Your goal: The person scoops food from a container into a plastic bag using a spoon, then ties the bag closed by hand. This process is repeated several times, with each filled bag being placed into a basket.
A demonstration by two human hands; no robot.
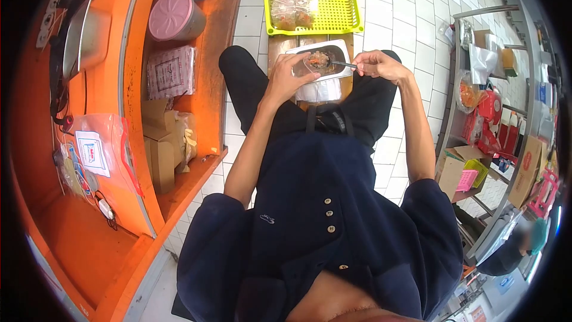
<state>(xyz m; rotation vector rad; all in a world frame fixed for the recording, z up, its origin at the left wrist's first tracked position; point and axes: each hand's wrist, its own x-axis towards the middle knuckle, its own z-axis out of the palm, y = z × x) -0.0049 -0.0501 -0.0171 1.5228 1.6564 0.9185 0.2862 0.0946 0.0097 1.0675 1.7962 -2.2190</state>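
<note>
My left hand (290, 76) is curled around what looks like a clear plastic bag (302, 67), held over the left side of a rectangular metal container (341, 49). My right hand (378, 65) grips a spoon by its thin dark handle (344, 64), which reaches left over the container. At the spoon's far end is a clump of brownish food with orange bits (319, 59), close to the left fingers. The spoon's bowl is hidden by the food. Below the container, nearer my body, is a stack of clear plastic (319, 91).
A yellow-green basket (356, 9) holds filled clear bags (292, 13) on its left side. An orange shelf unit (210, 71) with a pink-lidded tub (174, 15) and cardboard box (159, 155) stands left. A loaded metal rack (456, 71) stands right; another person (506, 255) is behind it.
</note>
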